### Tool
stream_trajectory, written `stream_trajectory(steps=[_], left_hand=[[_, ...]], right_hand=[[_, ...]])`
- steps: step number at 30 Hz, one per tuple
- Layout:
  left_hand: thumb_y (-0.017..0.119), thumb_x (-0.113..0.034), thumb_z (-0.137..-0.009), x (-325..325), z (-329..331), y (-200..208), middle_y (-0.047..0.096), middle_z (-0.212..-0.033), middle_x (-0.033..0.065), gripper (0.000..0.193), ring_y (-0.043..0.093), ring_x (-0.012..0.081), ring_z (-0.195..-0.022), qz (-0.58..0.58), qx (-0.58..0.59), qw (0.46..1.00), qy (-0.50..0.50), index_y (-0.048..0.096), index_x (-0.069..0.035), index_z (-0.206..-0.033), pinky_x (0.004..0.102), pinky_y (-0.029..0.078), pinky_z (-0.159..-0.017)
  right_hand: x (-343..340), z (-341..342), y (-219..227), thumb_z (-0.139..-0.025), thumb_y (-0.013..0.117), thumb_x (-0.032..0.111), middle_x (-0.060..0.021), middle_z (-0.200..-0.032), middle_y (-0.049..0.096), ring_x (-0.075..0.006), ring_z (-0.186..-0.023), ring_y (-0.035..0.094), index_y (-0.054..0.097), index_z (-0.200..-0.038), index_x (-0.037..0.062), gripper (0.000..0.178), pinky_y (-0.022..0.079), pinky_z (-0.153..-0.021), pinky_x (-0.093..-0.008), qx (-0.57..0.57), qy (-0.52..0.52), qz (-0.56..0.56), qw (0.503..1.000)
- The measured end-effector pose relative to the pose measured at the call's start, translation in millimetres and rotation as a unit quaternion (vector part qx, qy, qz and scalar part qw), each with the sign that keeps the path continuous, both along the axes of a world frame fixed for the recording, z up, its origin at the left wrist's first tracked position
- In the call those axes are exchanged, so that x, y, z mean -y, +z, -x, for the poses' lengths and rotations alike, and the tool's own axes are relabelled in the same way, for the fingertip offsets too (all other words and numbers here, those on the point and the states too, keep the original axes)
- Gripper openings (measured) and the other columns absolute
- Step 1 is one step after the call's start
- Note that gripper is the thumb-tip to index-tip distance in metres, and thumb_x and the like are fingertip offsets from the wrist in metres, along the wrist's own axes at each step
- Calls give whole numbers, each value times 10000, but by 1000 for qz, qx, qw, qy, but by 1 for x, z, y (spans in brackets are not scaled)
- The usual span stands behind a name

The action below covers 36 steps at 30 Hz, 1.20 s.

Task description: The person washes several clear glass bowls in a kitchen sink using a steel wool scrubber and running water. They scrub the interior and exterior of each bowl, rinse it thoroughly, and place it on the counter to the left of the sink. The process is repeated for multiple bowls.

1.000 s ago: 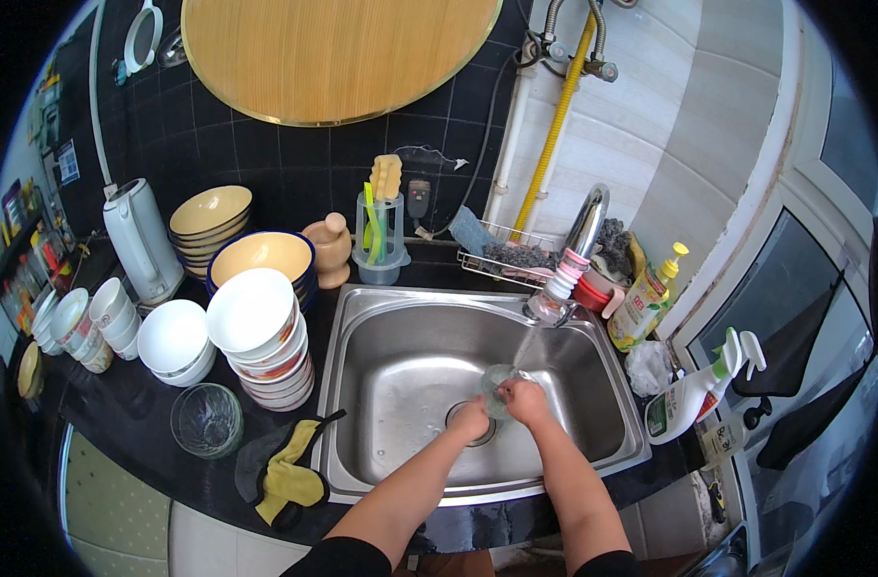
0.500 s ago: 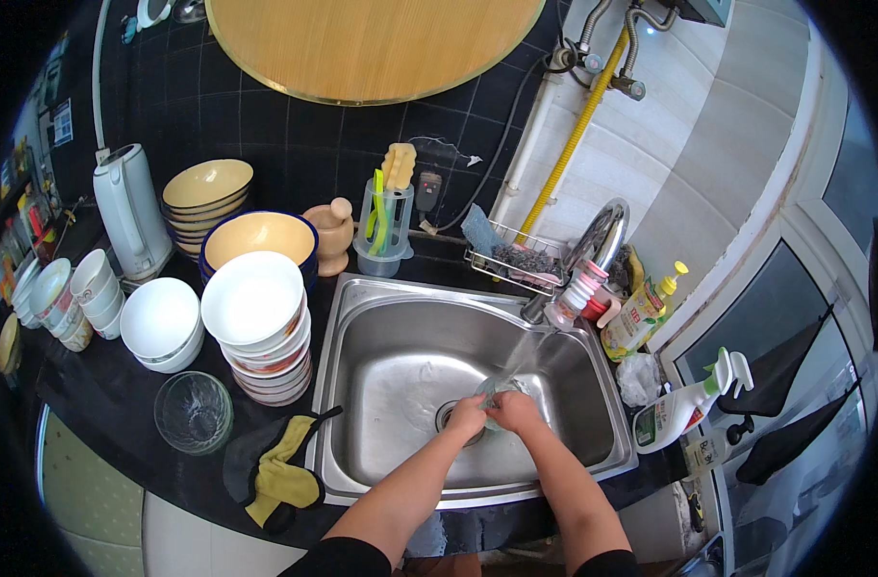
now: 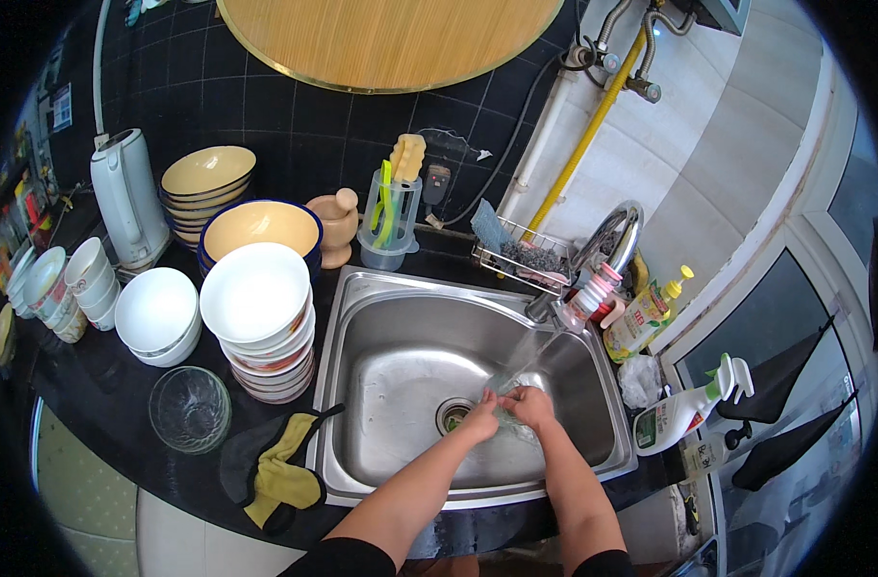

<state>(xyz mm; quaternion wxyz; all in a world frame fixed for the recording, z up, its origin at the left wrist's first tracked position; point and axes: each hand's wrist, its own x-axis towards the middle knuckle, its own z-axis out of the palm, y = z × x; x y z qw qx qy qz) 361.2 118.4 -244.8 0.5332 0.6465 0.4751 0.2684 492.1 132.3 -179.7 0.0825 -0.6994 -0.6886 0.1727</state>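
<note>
Our grip has the clear glass (image 3: 519,430) between left hand (image 3: 478,420) and right hand (image 3: 530,406), low in the sink (image 3: 386,380) (wet, so likely slippery); we should turn it slowly under the stream (image 3: 526,356).

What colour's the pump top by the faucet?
The pump top is yellow, clearest in the head view.

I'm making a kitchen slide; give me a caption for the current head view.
Left hand and right hand hold a clear item under running water.

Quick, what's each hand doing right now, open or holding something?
Left hand: closed, holding a clear glass bowl.
Right hand: closed, holding the same clear glass bowl.
</note>
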Motion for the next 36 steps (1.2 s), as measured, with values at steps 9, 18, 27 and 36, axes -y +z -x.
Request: stream_trajectory(steps=[9,18,27,36], left_hand=[[321,-86,-785,-7,4,-5,72,-1378,263,600,75,304,-1304,31,-30,998,55,91,96,-1307,315,100,-1065],[459,-202,-812,-20,6,-36,374,-1257,248,514,339,339,-1193,28,-29,987,157,334,56,-1238,345,275,-986],[501,-217,-758,-13,12,-31,471,-1160,244,535,459,349,-1083,20,-63,980,187,374,2,-1230,379,360,-916],[498,-165,-724,-22,16,-46,473,-1155,248,591,467,346,-1078,47,-48,984,165,324,-5,-1266,381,366,-905]], right_hand=[[-7,1,-1,-698,653,396,-87,-674,618,-196,-636,577,652,-774,62,342,431,-617,-313,-164,-6,18,986],[-9,1,13,-723,677,214,-4,-668,593,-74,-602,505,638,-780,14,211,398,-573,-236,-339,-50,-5,939],[10,-7,52,-698,658,323,-78,-740,640,-218,-731,610,676,-803,113,235,450,-675,-314,-59,-165,-86,981],[-1,-23,11,-664,653,396,-109,-854,635,-255,-811,606,677,-803,117,312,471,-721,-362,141,-149,-11,979]])
